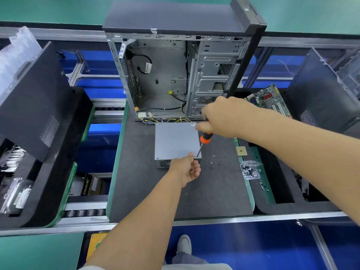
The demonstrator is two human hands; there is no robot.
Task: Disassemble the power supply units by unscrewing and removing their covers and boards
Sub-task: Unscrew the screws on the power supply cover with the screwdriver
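A grey metal power supply unit (175, 141) lies on the dark mat (155, 191), its yellow and black wires running into the open computer case (165, 78) behind it. My right hand (224, 117) grips an orange-and-black screwdriver (204, 139), whose tip rests at the unit's near right corner. My left hand (185, 168) is at the unit's near edge, palm up, fingers curled beside the tip, with a small screw in the palm.
A clear bag of screws (250, 169) and a small chip (241, 151) lie right of the mat. A green circuit board (269, 99) sits at the back right. Black foam trays flank both sides, with a black side panel (35, 102) leaning on the left.
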